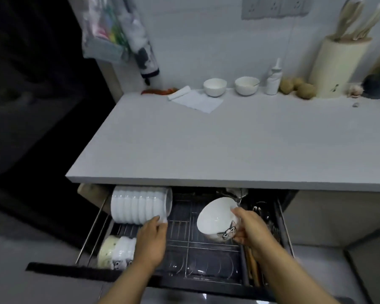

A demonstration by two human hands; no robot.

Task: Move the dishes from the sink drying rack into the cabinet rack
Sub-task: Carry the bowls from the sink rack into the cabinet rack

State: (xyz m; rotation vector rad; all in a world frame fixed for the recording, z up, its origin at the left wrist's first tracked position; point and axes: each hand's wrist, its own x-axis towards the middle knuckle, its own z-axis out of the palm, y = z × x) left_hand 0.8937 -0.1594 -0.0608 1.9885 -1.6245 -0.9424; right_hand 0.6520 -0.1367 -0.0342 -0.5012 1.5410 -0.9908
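both hands work the rack (206, 246): left hand (150, 240) steadies bowls (138, 207) at ten o'clock, right hand (250, 229) grips cat bowl (217, 218); tilted, it might slip and chip.

No readable text anywhere. The closest thing is a small dark mark low on the cream knife block (336, 69), far right at the back of the table (206, 145), too blurred to make out. The bowl with a cat face (217, 220) carries a drawing only, no lettering.
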